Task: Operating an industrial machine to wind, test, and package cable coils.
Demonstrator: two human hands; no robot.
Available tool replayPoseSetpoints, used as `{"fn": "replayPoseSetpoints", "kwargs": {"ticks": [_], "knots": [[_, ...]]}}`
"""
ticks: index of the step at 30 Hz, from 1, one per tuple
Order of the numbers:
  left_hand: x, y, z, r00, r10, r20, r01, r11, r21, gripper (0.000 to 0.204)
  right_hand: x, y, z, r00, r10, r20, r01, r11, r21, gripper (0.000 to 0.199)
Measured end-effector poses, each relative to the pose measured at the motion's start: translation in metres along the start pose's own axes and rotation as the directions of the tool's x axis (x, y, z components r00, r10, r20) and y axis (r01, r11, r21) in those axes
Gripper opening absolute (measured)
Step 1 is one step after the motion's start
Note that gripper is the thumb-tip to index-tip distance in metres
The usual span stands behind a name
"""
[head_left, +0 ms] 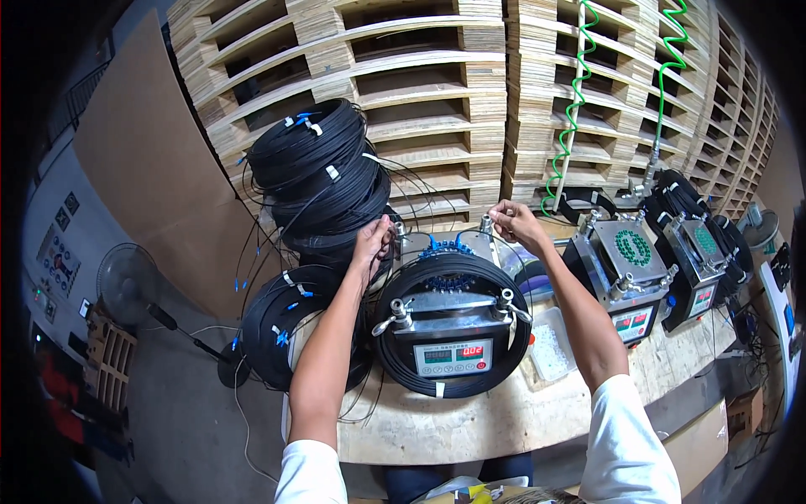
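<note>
A polishing machine (453, 304) with a metal top and a lit digital panel stands before me on the wooden bench. A coil of black cable (470, 388) rings its front, and blue connectors (451, 245) from it crowd the fixture on top. My left hand (372, 245) is closed at the rear left clamp post (399, 228). At the rear right clamp post (487, 223), my right hand (515, 225) pinches with bent fingers. The fingers largely cover the levers there. Two front clamps show curved silver levers (522, 316), turned outward and untouched.
Tall coils of black cable (315, 181) are stacked at left, with a smaller coil (281, 323) nearer. A clear tray (552, 344) lies right of the machine. Two similar machines (630, 277) stand farther right. Wooden pallets (411, 118) rise behind; green spiral hoses (575, 101) hang down.
</note>
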State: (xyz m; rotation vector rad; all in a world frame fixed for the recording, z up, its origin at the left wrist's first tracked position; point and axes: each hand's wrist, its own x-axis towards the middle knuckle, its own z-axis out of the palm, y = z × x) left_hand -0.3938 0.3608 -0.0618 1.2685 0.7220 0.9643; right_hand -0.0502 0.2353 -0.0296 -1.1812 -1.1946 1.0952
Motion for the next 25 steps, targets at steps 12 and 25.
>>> {"fn": "replayPoseSetpoints", "kwargs": {"ticks": [12,25], "knots": [[-0.115,0.092,0.012,0.942,-0.292,0.165,0.259,0.945,0.198,0.094,-0.099,-0.059,0.039,0.983,0.184,0.027,-0.186,0.974,0.132,0.076],[-0.095,0.047,0.059,0.974,0.020,-0.225,0.122,0.792,0.599,0.090,-0.076,-0.003,0.083,0.857,-0.266,-0.442,-0.021,0.838,-0.545,0.064]]}}
